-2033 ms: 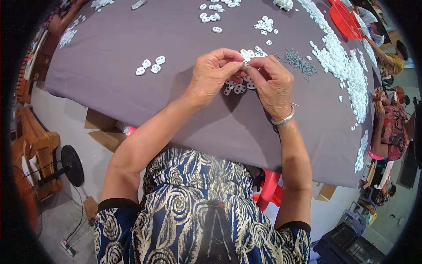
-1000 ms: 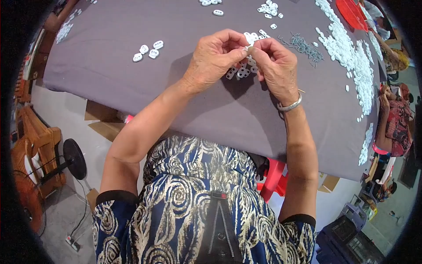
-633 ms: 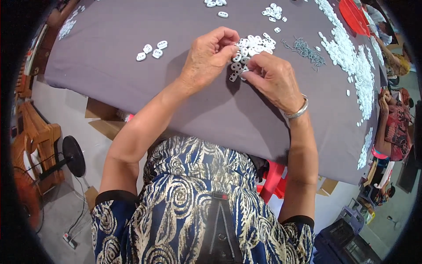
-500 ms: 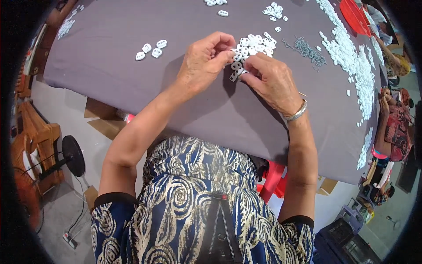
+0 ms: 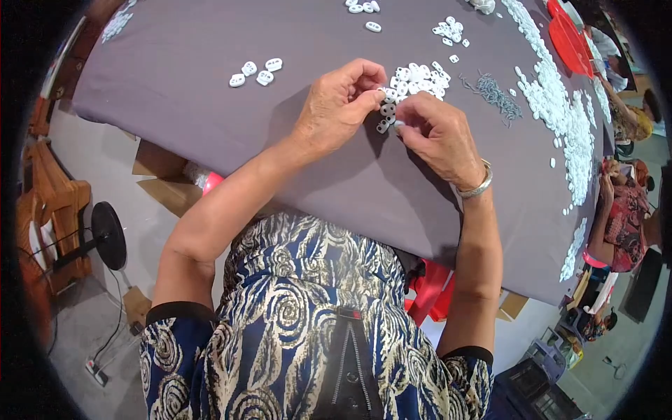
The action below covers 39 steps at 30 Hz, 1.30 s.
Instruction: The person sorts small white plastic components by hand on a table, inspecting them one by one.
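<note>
Small white oval plastic pieces with two holes lie in a loose pile (image 5: 422, 77) on the grey-brown cloth, just beyond my hands. At the pile's left edge, my left hand (image 5: 341, 103) is closed in a pinch on a small white piece, mostly hidden by thumb and forefinger. My right hand (image 5: 439, 134), with a metal bangle (image 5: 479, 183) at the wrist, pinches another white piece (image 5: 400, 124) at the pile's near side. A few loose pieces (image 5: 385, 120) lie between the two hands. To the right of the pile is a heap of thin grey screw-like parts (image 5: 498, 96).
Several white pieces (image 5: 264, 78) sit apart on the left, with smaller groups (image 5: 448, 30) at the far side. A long spread of white pieces (image 5: 560, 105) runs down the right, near a red basin (image 5: 568, 42). Another person (image 5: 619, 210) sits beyond the right edge.
The view has shifted slightly, so the table things appear further right. My right fingers have drawn a little back from the pile with a white piece. My left hand keeps its pinch.
</note>
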Available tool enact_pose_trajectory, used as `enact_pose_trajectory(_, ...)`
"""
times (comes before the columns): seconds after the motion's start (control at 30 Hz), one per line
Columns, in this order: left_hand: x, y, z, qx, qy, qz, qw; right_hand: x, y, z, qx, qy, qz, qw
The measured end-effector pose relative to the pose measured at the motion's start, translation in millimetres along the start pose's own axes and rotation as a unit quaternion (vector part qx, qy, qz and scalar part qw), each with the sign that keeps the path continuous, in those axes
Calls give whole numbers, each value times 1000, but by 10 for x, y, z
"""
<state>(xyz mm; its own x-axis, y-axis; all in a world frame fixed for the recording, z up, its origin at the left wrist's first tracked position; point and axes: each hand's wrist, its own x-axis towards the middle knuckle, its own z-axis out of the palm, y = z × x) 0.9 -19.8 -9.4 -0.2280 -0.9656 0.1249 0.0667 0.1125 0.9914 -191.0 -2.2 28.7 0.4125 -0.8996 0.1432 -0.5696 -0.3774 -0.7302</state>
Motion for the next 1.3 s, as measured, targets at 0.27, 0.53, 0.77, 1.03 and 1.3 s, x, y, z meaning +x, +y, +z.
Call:
enact_pose_trajectory(0.27, -3, 25, 1, -6, 1, -1, 1000, -6, -68, 33, -32, -20, -34, 999)
enact_pose_trajectory(0.53, -37, 74, 37, -65, -37, -13, 997, -11, 74, -36, 96, 44, 54, 993)
enact_pose_trajectory(0.77, -61, 49, 24, -42, -105, -28, 993, 32, -53, -40, 319, 72, 172, 929)
enact_pose_trajectory(1.03, -46, 89, 7, 23, -121, -7, 992, 56, -63, 1, 340, 40, 182, 922)
enact_pose_trajectory(1.3, -55, 105, 7, 29, -134, -6, 990, 33, -25, 9, 327, 22, 167, 930)
